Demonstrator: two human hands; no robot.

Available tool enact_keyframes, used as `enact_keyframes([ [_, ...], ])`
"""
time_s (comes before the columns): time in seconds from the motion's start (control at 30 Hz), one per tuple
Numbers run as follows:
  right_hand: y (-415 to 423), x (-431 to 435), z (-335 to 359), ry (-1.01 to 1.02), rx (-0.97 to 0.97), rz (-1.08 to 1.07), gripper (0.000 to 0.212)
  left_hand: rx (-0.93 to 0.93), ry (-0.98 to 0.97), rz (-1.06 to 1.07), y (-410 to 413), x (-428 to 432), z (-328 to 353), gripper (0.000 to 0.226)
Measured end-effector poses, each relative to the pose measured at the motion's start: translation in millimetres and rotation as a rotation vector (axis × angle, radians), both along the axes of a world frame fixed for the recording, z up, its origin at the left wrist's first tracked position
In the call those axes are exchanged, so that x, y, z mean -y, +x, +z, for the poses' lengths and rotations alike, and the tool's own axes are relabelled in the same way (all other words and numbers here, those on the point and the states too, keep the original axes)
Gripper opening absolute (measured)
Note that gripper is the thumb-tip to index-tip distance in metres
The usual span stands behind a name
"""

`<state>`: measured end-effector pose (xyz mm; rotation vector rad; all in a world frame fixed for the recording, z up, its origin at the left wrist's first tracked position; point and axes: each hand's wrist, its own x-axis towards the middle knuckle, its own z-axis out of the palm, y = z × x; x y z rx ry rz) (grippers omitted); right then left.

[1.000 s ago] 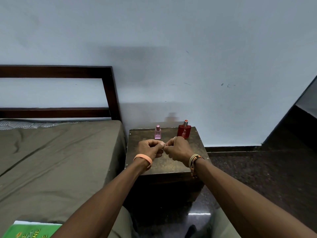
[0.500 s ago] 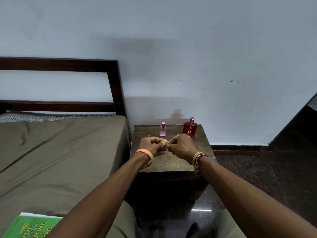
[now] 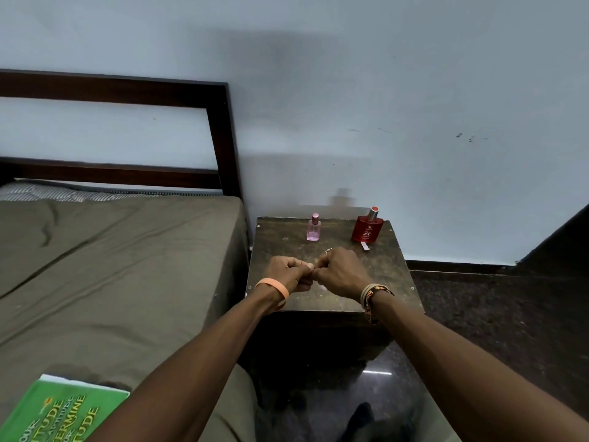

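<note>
Both of my hands meet above the middle of the bedside table point(image 3: 384, 266), knuckles up and fingers curled in. My left hand point(image 3: 287, 275) and my right hand point(image 3: 342, 275) each pinch thumb against forefinger on a small item point(image 3: 314, 268), right where the fingertips touch. It is too tiny and too hidden for me to say what it is. I hold it over the table so that, by my reckoning, a slip would drop it on the top and not off the edge. A pink bottle point(image 3: 313, 228) and a red bottle point(image 3: 366, 229) stand at the table's back edge, apart from my hands, so the fiddling should not knock them.
</note>
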<state>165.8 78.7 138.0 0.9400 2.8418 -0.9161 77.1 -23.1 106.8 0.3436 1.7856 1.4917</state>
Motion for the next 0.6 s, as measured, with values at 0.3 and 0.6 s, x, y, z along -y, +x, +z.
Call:
enact_keyframes([
  [0.3, -30, 15, -65, 0.269, -0.043, -0.013, 0.030, 0.249, -0.035, 0.146, -25, -5, -49, 0.012],
  [0.6, -48, 11, -109, -0.152, -0.149, -0.046, 0.020, 0.272, -0.201, 0.231, -59, -11, -95, 0.019],
])
